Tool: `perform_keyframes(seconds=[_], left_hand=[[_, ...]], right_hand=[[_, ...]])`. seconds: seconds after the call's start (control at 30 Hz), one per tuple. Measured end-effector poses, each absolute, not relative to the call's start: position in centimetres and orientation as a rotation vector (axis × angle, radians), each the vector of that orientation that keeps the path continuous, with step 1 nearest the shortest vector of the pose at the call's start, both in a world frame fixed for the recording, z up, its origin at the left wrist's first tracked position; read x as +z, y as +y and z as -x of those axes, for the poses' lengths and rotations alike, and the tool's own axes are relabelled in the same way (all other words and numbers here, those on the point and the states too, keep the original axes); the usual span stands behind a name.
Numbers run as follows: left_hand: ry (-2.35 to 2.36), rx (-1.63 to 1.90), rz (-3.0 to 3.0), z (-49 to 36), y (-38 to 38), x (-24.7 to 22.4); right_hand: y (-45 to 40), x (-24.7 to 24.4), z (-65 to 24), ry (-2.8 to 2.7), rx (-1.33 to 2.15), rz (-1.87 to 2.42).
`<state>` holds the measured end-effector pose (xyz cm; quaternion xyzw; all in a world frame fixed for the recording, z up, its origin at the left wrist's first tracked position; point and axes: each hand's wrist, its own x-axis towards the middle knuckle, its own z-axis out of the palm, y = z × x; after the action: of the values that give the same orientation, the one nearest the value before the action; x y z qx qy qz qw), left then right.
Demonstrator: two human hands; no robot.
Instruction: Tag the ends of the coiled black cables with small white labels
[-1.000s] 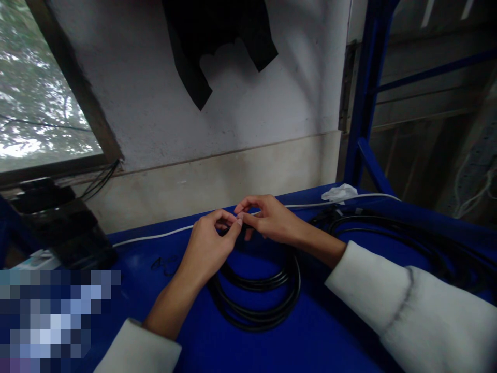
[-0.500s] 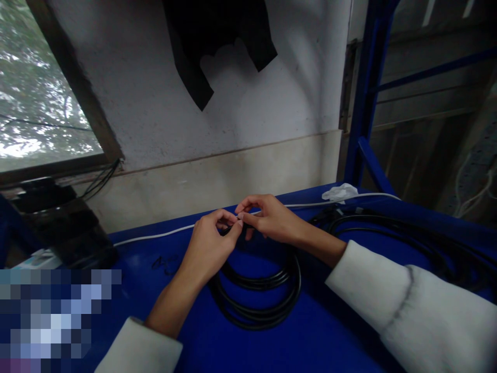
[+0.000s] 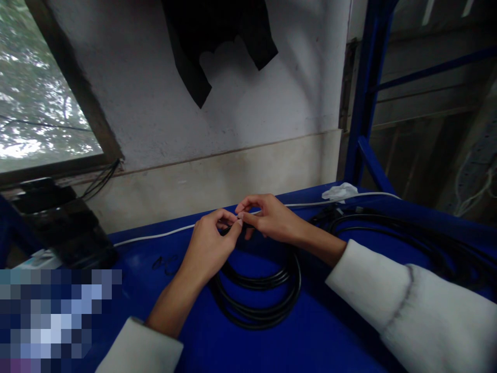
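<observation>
A coiled black cable (image 3: 258, 313) lies on the blue table surface (image 3: 310, 342) in the middle of the view. At the top of this coil, my left hand (image 3: 213, 241) is closed in a pinch, thumb against fingers, with black cable passing beneath the fingertips. My right hand (image 3: 269, 217) meets it fingertip to fingertip, also pinching. Whatever small piece sits between the fingertips is too small to name.
Behind the hands a white cable (image 3: 155, 235) runs along the table's back edge. More black cable (image 3: 411, 233) lies at the right, near a crumpled white wrapper (image 3: 339, 191). Dark objects (image 3: 73, 223) stand at the left; thin black ties (image 3: 166, 263) lie nearby.
</observation>
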<state>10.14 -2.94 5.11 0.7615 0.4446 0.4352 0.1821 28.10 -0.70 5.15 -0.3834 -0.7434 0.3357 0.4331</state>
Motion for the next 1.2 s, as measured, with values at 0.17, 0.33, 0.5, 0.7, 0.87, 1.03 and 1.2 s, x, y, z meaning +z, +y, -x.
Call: perform_keyframes(seconds=[0.17, 0.33, 0.5, 0.7, 0.87, 1.03, 1.2], left_hand=[[1.263, 1.221, -2.155, -10.13, -2.80, 5.05], [1.269, 1.209, -2.151, -10.19, -2.86, 5.14], [1.281, 1.205, -2.143, -10.26, -2.91, 5.24], [1.259, 1.204, -2.134, -10.17, -2.82, 5.08], [1.253, 1.220, -2.136, -10.13, -2.74, 5.09], [1.248, 1.228, -2.132, -10.09, -2.78, 5.16], [1.231, 1.233, -2.133, -9.94, -2.75, 4.99]], right_hand=[[-0.82, 5.26, -28.13, -1.854, 0.834, 0.959], [-0.82, 5.19, -28.21, -1.862, 0.822, 0.961], [-0.90, 5.26, -28.15, -1.858, 0.835, 0.957], [-0.68, 5.19, -28.10, -1.831, 0.849, 0.967], [-0.43, 4.98, -28.19, -1.837, 0.839, 0.944], [-0.50, 5.19, -28.12, -1.823, 0.851, 0.952], [-0.64, 5.37, -28.03, -1.827, 0.851, 0.963]])
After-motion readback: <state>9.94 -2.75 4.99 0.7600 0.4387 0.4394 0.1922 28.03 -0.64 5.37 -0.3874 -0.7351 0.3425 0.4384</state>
